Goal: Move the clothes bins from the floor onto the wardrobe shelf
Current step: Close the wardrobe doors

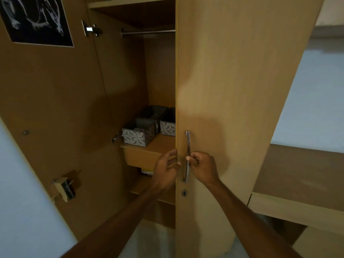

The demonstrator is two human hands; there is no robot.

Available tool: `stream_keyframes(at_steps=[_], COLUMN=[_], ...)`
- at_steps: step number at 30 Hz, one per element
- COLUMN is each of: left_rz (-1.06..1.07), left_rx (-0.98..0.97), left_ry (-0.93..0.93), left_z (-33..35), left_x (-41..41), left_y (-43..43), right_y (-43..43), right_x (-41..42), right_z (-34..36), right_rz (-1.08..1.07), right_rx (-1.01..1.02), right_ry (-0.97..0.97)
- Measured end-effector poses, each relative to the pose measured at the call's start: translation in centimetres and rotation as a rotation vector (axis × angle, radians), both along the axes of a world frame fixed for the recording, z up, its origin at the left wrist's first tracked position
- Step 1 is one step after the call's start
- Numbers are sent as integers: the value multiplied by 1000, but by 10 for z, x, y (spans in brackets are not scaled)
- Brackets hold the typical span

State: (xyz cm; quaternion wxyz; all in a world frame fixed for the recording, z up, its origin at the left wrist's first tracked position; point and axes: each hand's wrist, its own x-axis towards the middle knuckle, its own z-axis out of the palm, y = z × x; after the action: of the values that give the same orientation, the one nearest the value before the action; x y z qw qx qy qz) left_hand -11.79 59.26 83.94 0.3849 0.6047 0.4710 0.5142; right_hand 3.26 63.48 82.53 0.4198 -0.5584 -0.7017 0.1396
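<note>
- The two hands sit at the centre of the frame, low down, on either side of the edge of the right wardrobe door (232, 90).
- The right hand (202, 167) is curled shut around the lower part of the metal door handle (187, 155).
- The left hand (166, 165) is loosely open, its fingers (173, 155) lying against the door's edge, clamped on nothing.
- The left wardrobe door (52, 108) stands wide open at the left of the frame, with a dark picture (35, 19) stuck on its upper part.
- The clothes bins stand on the wardrobe shelf (160, 144) just above the hands: a patterned grey bin (138, 135) at the front left, another patterned bin (167, 125) partly hidden behind the right door, and a dark bin (155, 110) behind them.
- A hanging rail (149, 32) runs across the top of the compartment.
- A keyhole (184, 193) sits below the handle.
- A wooden table (301, 175) juts out at the right of the frame.
</note>
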Motion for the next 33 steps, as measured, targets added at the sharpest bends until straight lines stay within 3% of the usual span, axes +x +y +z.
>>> stream_keyframes(at_steps=[21, 33], left_rz=[-113, -130], left_rx=[-77, -33], left_ry=[-98, -121], left_z=[18, 9], left_x=[-22, -20], left_y=[209, 247], right_y=[204, 226], right_x=[-35, -32], right_z=[4, 1], right_rz=[-49, -59], right_rx=[-12, 21], right_ry=[8, 28])
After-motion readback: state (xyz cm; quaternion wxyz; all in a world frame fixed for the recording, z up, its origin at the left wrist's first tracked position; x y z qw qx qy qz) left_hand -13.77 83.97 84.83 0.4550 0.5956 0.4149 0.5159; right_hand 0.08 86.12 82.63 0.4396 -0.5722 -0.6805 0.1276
